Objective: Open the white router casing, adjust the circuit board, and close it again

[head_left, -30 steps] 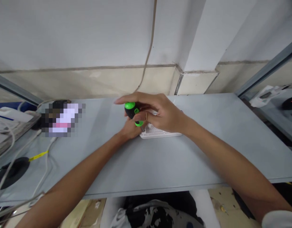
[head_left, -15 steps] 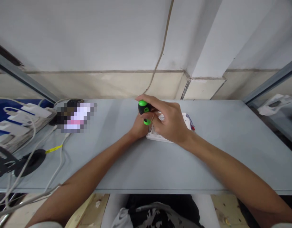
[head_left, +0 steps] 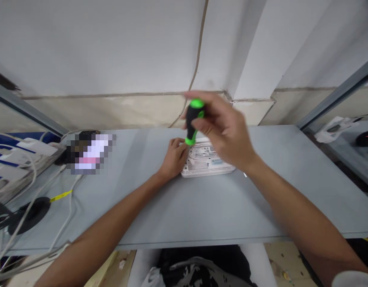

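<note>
My right hand (head_left: 224, 129) is closed around the black and green handle of a screwdriver (head_left: 194, 121), raised above a white plastic device (head_left: 198, 172). The screwdriver's shaft and tip cannot be made out. The device lies flat on the table, its perforated side with printed labels facing up, and looks like a router. My left hand (head_left: 174, 158) grips the device at its left edge, fingers curled over the far corner. Part of the device's right side is hidden behind my right hand.
The grey table (head_left: 154, 211) backs onto a wall with a hanging cable (head_left: 198, 52). At left are a power strip with white chargers (head_left: 31, 147), cords, a black round stand base (head_left: 30, 215) and a blurred-out phone (head_left: 92, 153). Metal shelf posts rise at both sides.
My right hand has lifted the screwdriver up off the device, uncovering its labels. My left hand stays at the device's left edge. The whole view has shifted slightly.
</note>
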